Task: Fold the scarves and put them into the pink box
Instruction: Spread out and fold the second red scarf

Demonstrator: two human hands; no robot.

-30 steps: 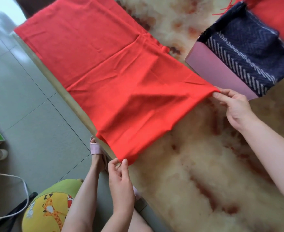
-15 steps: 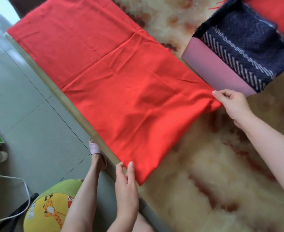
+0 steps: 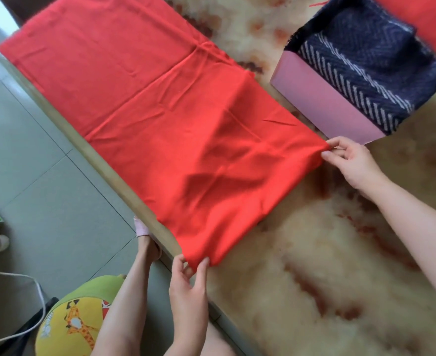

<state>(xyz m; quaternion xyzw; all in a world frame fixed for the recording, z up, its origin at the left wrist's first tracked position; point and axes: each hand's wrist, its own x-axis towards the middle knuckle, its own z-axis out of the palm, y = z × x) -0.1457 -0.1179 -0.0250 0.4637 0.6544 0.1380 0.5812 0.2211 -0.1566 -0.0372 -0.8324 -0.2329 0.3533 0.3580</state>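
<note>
A long red scarf (image 3: 160, 116) lies stretched along the table's left edge, folded into a wide band. My left hand (image 3: 188, 286) pinches its near corner at the table edge. My right hand (image 3: 350, 163) pinches the other near corner, just in front of the pink box (image 3: 319, 104). The pink box stands at the upper right and holds a folded navy scarf (image 3: 366, 57) with white chevron stripes, which spills over its rim.
The table has a mottled cream and rust marble top (image 3: 314, 278). More red cloth (image 3: 435, 24) lies behind the box at the top right. Below the table edge are a grey tiled floor, a green and yellow giraffe cushion (image 3: 75, 322), a white cable and my foot.
Both hands have drawn the near end of the red scarf flatter and tighter against the table. The end first dropped from a lifted, bunched shape, then spread out.
</note>
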